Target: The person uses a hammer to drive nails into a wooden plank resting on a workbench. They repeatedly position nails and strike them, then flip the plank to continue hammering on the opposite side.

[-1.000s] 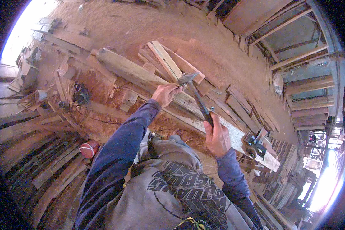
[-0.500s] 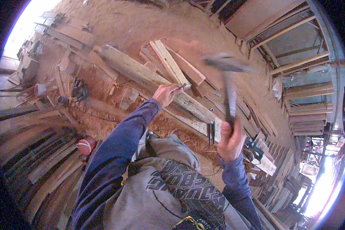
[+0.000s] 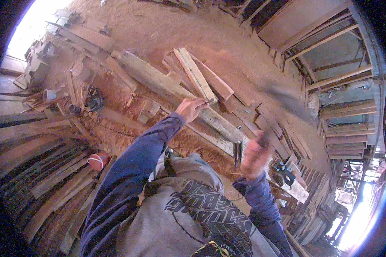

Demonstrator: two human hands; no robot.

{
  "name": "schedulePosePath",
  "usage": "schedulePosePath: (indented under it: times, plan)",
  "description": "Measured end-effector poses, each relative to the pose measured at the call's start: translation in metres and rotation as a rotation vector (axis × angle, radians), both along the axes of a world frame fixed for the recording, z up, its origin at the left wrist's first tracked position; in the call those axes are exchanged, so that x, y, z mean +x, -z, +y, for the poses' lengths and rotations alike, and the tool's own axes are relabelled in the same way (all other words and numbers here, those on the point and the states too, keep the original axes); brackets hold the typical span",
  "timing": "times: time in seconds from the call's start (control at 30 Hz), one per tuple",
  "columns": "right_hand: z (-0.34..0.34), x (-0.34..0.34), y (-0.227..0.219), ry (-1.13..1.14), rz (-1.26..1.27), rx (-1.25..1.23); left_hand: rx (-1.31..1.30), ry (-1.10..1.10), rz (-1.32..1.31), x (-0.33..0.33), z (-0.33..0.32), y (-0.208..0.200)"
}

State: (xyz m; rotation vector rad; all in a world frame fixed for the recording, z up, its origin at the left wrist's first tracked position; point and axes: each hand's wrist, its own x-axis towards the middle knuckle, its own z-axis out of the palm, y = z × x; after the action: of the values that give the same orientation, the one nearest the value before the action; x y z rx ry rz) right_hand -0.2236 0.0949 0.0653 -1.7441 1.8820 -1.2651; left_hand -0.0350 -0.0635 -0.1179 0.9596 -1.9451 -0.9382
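Note:
My left hand (image 3: pixel 191 110) is closed in a pinch on a small dark nail (image 3: pixel 210 101) at the near end of a pale wooden strip (image 3: pixel 194 72). That end of the strip lies over a long, thick wooden beam (image 3: pixel 152 79), which runs from far left to near right under the hand. Wrapped round a handle, my right hand (image 3: pixel 253 159) is raised over the near right end of the beam. The hammer (image 3: pixel 287 100) in it is smeared by motion; its head is a dark blur out to the right.
Loose boards (image 3: pixel 214 81) lie beyond the beam. A dark metal piece (image 3: pixel 238 152) stands up at the beam's near right. Further right sits a power tool (image 3: pixel 283 173). Stacked planks (image 3: pixel 43 180) and a red pail (image 3: pixel 98 161) are at left. Wooden frames (image 3: pixel 330 40) lean at the far right.
The hammer has swung to the right and blurred further, with my right hand tilting along. My left hand keeps its pinch on the nail. The whole view has shifted slightly.

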Motion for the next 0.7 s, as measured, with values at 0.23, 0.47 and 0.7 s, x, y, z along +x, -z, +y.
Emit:
schedulePosePath:
  times: [0.23, 0.47, 0.7]
  plan:
    - [0.005, -0.004, -0.020, -0.010, 0.012, 0.042, -0.083, -0.003, 0.054, -0.001, -0.002, 0.003]
    - [-0.008, 0.008, -0.027, -0.076, 0.426, 0.415, -0.146, 0.011, 0.058, 0.001, 0.000, 0.010]
    - [-0.007, 0.005, -0.018, 0.002, -0.173, -0.100, -0.026, 0.027, -0.035, -0.001, -0.004, 0.009]
